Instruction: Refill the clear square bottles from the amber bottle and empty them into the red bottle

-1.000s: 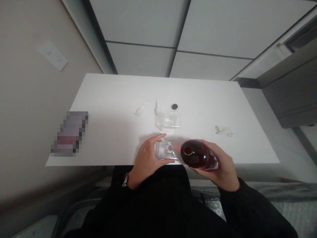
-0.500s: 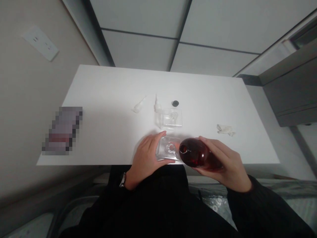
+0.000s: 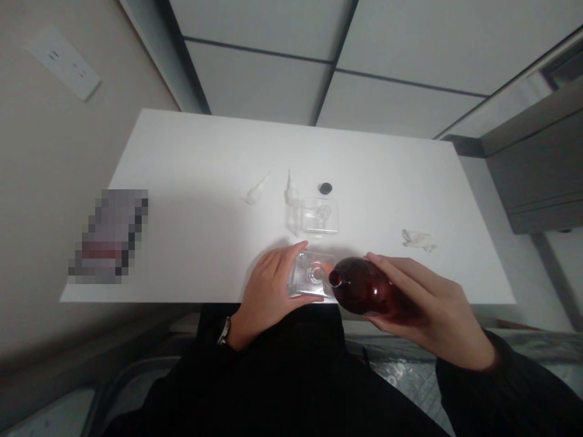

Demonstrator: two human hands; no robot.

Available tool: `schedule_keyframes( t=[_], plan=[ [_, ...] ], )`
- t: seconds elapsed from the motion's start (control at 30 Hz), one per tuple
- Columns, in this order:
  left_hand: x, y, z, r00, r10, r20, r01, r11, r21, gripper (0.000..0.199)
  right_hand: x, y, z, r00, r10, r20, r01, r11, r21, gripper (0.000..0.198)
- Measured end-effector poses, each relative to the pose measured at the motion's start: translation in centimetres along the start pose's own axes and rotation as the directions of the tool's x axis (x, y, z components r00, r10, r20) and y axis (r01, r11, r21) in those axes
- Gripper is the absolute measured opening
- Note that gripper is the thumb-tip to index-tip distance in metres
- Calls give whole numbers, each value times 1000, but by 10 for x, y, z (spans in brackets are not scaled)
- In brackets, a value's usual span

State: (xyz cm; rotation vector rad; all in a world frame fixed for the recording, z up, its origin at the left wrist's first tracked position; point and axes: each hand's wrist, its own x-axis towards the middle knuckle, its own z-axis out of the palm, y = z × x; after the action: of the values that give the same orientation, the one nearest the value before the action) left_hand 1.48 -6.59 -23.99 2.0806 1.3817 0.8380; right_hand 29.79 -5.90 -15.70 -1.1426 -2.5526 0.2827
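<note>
My left hand (image 3: 271,282) is closed around the left side of a clear rectangular bottle (image 3: 314,273) at the table's front edge, thumb and fingers on opposite sides. Its round neck is uncovered and faces up. My right hand (image 3: 423,300) grips a dark red-brown bottle (image 3: 364,288), tilted with its open mouth toward the clear bottle's neck. The two mouths are a small gap apart. A reddish tint shows between them on the clear bottle's right side; whether liquid flows I cannot tell.
Beyond my hands lie a second clear bottle (image 3: 320,221), a pump top with tube (image 3: 293,197), another whitish nozzle piece (image 3: 256,191) and a dark cap (image 3: 325,188). Crumpled tissue (image 3: 418,239) is at right, a pixelated object (image 3: 112,233) at left on the white table (image 3: 195,152).
My right hand has shifted right and lowered, so the red-brown bottle tilts more toward the clear bottle. My left hand keeps its hold. The view has shifted slightly.
</note>
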Motion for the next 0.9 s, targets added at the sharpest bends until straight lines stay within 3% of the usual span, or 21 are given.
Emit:
schedule_keyframes(
  t=[0.9],
  plan=[
    [-2, 0, 2, 998, -65, 19, 64, 998, 4, 92, 5, 1, -12, 998, -11, 69, 15, 999, -51, 88]
  ],
)
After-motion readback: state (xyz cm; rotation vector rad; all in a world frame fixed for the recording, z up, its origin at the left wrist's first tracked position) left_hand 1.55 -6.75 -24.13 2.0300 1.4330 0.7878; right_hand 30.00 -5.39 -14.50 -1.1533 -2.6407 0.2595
